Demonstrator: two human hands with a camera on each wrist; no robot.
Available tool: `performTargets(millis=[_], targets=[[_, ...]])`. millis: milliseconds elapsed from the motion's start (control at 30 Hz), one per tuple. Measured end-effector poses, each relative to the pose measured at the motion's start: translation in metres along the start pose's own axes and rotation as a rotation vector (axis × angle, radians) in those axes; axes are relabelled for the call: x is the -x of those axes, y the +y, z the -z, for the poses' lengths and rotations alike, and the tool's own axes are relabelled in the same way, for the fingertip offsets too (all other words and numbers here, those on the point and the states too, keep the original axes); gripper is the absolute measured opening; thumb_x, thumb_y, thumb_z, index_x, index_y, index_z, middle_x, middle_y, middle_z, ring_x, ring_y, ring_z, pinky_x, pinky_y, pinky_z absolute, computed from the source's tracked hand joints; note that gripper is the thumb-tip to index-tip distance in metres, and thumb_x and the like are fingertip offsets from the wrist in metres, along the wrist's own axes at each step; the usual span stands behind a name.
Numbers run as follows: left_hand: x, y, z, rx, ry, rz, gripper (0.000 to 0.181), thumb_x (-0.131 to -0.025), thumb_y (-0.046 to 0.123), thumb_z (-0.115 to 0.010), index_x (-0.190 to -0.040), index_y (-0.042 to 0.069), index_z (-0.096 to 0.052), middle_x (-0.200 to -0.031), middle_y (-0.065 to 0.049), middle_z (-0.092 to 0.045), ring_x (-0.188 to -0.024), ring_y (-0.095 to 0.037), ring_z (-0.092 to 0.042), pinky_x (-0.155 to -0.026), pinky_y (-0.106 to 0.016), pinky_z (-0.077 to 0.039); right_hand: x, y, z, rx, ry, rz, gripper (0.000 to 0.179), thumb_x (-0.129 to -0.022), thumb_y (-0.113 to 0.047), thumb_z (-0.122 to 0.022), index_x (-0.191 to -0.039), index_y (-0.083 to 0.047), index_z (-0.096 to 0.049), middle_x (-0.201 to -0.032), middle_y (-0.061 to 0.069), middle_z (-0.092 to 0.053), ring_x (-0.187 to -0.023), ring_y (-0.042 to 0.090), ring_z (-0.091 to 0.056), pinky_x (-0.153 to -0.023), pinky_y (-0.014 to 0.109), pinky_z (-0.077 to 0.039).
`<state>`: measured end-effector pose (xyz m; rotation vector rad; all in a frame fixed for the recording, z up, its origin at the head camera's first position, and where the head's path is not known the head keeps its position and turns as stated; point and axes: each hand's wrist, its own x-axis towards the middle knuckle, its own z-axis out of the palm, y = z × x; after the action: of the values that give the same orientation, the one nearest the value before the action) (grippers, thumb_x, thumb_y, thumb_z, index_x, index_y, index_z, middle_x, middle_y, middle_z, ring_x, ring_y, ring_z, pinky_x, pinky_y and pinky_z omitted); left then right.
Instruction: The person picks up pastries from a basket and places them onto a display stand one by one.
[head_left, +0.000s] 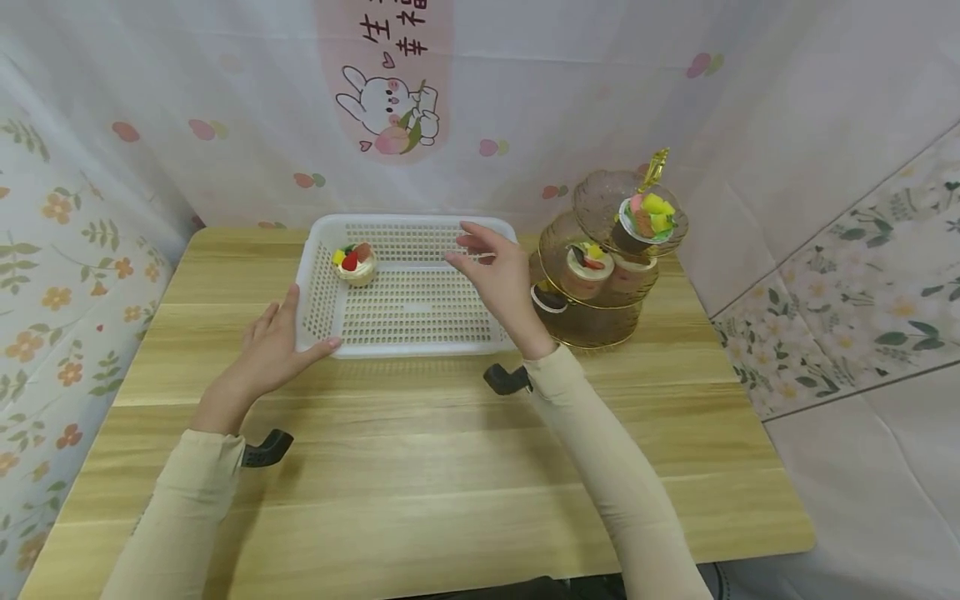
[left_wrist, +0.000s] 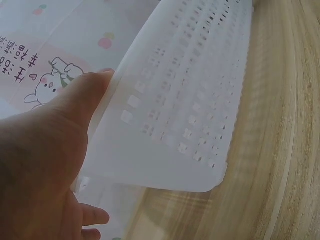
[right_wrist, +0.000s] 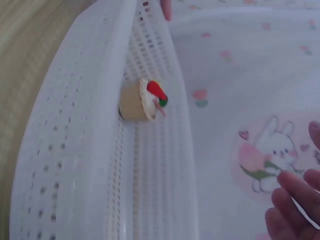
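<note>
A white plastic basket (head_left: 417,350) with slotted walls stands toward the back of the table. Inside it, near the left end, sits a small cupcake (head_left: 357,271) with cream and red and yellow fruit on top; the same cupcake (right_wrist: 137,101) shows in the right wrist view. My left hand (head_left: 273,350) touches the basket's front left corner, thumb at the front rim and fairly straight fingers along the left side. Over the basket's right part, my right hand (head_left: 498,279) hovers with its fingers apart and nothing between them.
To the right of the basket stands a tiered stand (head_left: 600,321) with gold rims. A fruit-topped dark cup (head_left: 643,223) is on its top tier, and a dessert cup (head_left: 587,271) lower down. A patterned curtain (head_left: 540,92) hangs behind the wooden table (head_left: 420,467).
</note>
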<state>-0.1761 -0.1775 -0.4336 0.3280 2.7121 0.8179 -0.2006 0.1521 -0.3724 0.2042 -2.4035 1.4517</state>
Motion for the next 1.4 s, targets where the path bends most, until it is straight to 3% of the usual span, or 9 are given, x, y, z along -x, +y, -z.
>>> performTargets(millis=[167,333,600,767,1000,1233,1400], targets=[[-0.001,-0.001,0.001,-0.004,0.006,0.004,0.115,-0.090,0.065,-0.056,-0.156,0.008,0.019,-0.163,-0.031,-0.005,-0.148,-0.058,0.000,-0.115,-0.073,0.001,-0.035,0.002,-0.048,0.008,-0.201,-0.111,0.061,-0.087,-0.032,-0.077,-0.141,-0.014,-0.055,-0.126,0.009,-0.070,-0.117,0.025,-0.063,-0.097,0.038,-0.053],[-0.001,0.002,0.004,0.003,0.006,0.000,0.115,-0.091,0.064,-0.057,-0.156,0.009,0.020,-0.164,-0.030,-0.006,-0.149,-0.057,0.002,-0.115,-0.073,0.002,-0.061,0.016,-0.091,-0.016,-0.283,-0.195,0.065,-0.088,-0.031,-0.076,-0.146,-0.016,-0.050,-0.137,0.009,-0.062,-0.128,0.026,-0.055,-0.106,0.036,-0.047],[-0.005,0.007,0.000,-0.012,0.032,-0.002,0.116,-0.089,0.066,-0.058,-0.157,0.008,0.017,-0.163,-0.030,-0.011,-0.149,-0.056,-0.001,-0.116,-0.073,0.000,-0.069,0.037,-0.134,0.033,-0.400,-0.308,0.071,-0.088,-0.028,-0.075,-0.150,-0.017,-0.043,-0.148,0.008,-0.052,-0.135,0.024,-0.051,-0.107,0.038,-0.047],[-0.003,0.007,-0.004,0.001,0.045,0.006,0.117,-0.088,0.065,-0.059,-0.157,0.008,0.015,-0.163,-0.031,-0.012,-0.149,-0.057,-0.003,-0.116,-0.072,-0.001,-0.066,0.047,-0.150,0.102,-0.445,-0.356,0.073,-0.084,-0.025,-0.079,-0.148,-0.019,-0.045,-0.146,0.005,-0.055,-0.132,0.022,-0.054,-0.108,0.037,-0.047],[-0.003,0.007,-0.002,0.003,0.054,0.002,0.115,-0.089,0.064,-0.059,-0.157,0.008,0.015,-0.164,-0.029,-0.010,-0.148,-0.057,-0.004,-0.116,-0.071,-0.001,-0.071,0.058,-0.163,0.264,-0.461,-0.274,0.069,-0.084,-0.031,-0.080,-0.145,-0.019,-0.050,-0.135,0.002,-0.064,-0.123,0.017,-0.060,-0.105,0.034,-0.048],[-0.003,0.004,-0.001,0.006,0.050,0.018,0.116,-0.089,0.065,-0.059,-0.157,0.008,0.015,-0.163,-0.030,-0.012,-0.148,-0.057,-0.005,-0.116,-0.070,0.000,-0.073,0.063,-0.171,0.194,-0.494,-0.270,0.075,-0.081,-0.029,-0.082,-0.147,-0.022,-0.047,-0.143,0.001,-0.059,-0.129,0.018,-0.057,-0.109,0.034,-0.047],[-0.003,0.000,-0.003,0.004,0.052,0.023,0.115,-0.089,0.064,-0.059,-0.158,0.007,0.014,-0.163,-0.031,-0.012,-0.148,-0.057,-0.005,-0.116,-0.071,-0.001,-0.072,0.066,-0.177,0.223,-0.480,-0.247,0.070,-0.081,-0.031,-0.082,-0.143,-0.024,-0.052,-0.138,0.001,-0.062,-0.126,0.017,-0.059,-0.106,0.033,-0.048]])
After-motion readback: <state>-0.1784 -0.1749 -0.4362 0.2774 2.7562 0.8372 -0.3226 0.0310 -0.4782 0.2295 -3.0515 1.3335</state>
